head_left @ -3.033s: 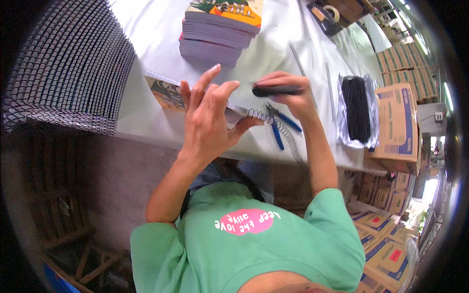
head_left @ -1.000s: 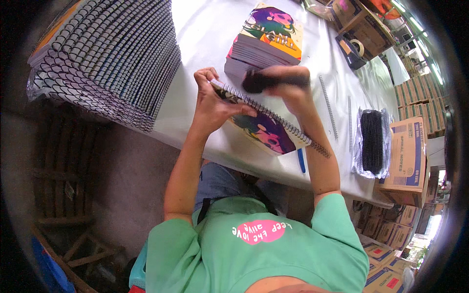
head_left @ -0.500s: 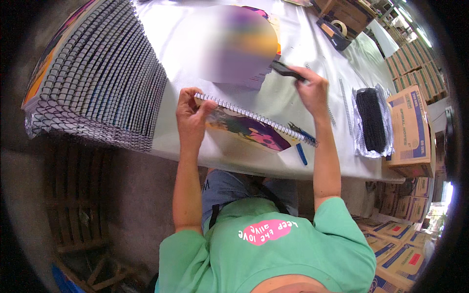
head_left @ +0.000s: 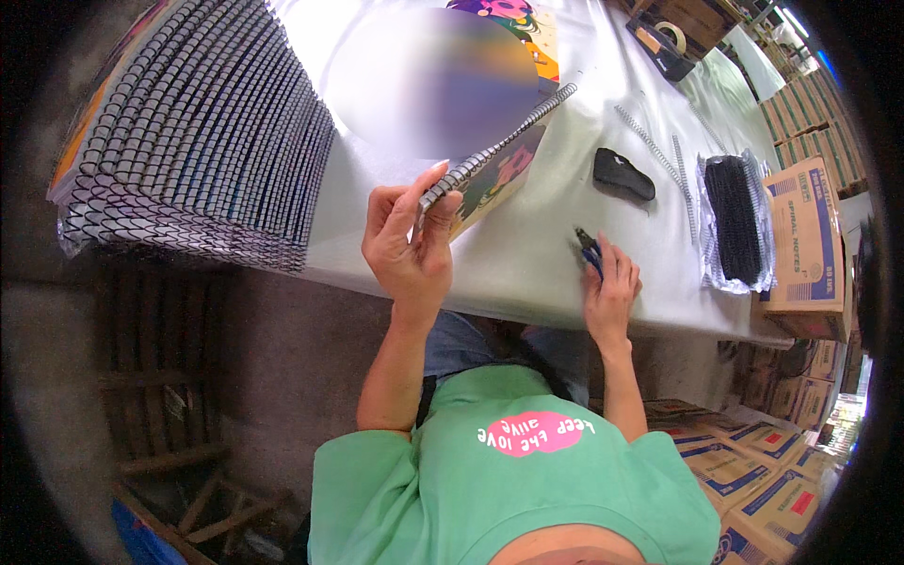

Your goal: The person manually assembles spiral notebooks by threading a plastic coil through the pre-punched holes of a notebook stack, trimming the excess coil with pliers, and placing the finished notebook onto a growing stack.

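Note:
My left hand (head_left: 410, 235) pinches one end of a spiral-bound notebook (head_left: 494, 179) between thumb and fingers. Its wire coil slants up and away to the right, and the colourful cover hangs below it, tilted over the table. Down at the table's near side, my right hand (head_left: 614, 287) has its fingers closed around the blue handles of a pair of pliers (head_left: 588, 249), jaws pointing away from me. A black, elongated, soft-looking object (head_left: 623, 175) lies just beyond the pliers, apart from both hands.
Tall stacks of spiral notebooks (head_left: 202, 141) stand at the left. Loose wire coils (head_left: 650, 141) lie at the right, near a plastic-wrapped bundle of black coils (head_left: 733, 221) and a cardboard box (head_left: 800, 250). A tape dispenser (head_left: 664, 47) sits farther back; a blurred patch covers the far middle.
My right hand has put the black object down on the table and moved nearer to me, onto the pliers. My left hand has swung the notebook's far end up and away.

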{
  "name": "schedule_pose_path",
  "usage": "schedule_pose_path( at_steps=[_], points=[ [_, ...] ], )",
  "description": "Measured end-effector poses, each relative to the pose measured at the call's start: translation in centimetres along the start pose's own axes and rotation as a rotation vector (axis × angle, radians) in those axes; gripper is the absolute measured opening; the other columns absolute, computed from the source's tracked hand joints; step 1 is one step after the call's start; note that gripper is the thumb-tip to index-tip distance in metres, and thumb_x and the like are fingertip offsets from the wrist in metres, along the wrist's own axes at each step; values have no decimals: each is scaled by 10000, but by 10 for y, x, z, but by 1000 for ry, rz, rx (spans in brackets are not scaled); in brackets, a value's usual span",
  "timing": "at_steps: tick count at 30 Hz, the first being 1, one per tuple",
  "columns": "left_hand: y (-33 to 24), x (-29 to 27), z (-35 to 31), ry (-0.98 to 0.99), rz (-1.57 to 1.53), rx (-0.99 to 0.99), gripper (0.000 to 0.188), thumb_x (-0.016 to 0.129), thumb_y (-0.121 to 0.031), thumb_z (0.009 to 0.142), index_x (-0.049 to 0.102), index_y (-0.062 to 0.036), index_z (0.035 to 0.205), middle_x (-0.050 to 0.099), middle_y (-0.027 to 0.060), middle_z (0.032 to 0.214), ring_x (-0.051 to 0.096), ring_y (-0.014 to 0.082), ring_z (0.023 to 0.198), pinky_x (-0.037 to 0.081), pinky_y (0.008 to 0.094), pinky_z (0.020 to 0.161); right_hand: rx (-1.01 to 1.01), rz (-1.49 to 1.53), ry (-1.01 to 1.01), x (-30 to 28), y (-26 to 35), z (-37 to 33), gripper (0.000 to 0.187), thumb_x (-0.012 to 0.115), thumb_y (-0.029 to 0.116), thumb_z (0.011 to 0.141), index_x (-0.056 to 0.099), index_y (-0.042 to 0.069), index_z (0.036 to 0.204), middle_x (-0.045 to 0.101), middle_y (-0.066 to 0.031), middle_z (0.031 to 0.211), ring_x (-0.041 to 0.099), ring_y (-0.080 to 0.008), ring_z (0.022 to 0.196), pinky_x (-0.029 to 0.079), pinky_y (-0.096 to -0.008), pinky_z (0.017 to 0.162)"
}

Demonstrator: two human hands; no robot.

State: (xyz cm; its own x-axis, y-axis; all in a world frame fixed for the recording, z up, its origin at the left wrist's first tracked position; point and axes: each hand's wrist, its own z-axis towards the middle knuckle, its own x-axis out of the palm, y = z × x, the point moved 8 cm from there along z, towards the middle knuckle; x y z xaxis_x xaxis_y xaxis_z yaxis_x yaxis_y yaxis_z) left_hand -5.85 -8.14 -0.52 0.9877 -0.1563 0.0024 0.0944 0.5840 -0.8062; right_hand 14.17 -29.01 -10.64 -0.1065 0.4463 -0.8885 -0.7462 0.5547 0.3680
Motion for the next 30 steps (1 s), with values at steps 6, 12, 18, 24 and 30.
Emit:
schedule_pose_path(
  at_steps=[6, 12, 18, 24, 30],
  points=[
    [-16, 7, -6, 20, 133, 162, 371, 740, -40, 702, 676, -92, 1064, 505, -8, 690, 435, 121, 660, 375, 242, 590, -362, 574, -31, -89, 131, 25, 411, 653, 225, 795, 588, 178, 1198, 523, -103, 1081, 497, -265, 999, 350, -378, 879],
    [-29, 10, -7, 9, 153, 222, 407, 722, -8, 682, 675, -99, 1076, 503, -8, 681, 421, 140, 644, 363, 255, 576, -501, 295, -65, -102, 172, 39, 423, 681, 231, 764, 603, 243, 1179, 519, -64, 1094, 487, -236, 1011, 303, -386, 885],
    [-35, 11, -12, 9, 202, 318, 379, 694, -8, 697, 672, -71, 1070, 530, -6, 684, 413, 141, 639, 356, 255, 575, -271, 916, 355, -69, 162, 34, 380, 596, 253, 862, 548, 146, 1223, 560, -107, 982, 572, -248, 928, 442, -395, 778],
    [-27, 9, -11, -53, 238, 259, 362, 683, -48, 765, 629, -35, 1123, 536, 20, 691, 440, 156, 635, 384, 281, 570, -206, 1060, 464, -41, 150, 24, 431, 500, 299, 911, 445, 102, 1291, 532, -142, 1052, 538, -294, 1016, 422, -386, 888],
    [15, -17, 8, -170, -324, -209, 369, 615, -141, 879, 537, -7, 1214, 551, -24, 822, 475, 28, 729, 417, 174, 658, -161, 76, 130, -22, 46, 16, 449, 568, 280, 854, 481, 182, 1284, 489, -173, 1097, 482, -345, 1042, 347, -451, 920]
  ],
)
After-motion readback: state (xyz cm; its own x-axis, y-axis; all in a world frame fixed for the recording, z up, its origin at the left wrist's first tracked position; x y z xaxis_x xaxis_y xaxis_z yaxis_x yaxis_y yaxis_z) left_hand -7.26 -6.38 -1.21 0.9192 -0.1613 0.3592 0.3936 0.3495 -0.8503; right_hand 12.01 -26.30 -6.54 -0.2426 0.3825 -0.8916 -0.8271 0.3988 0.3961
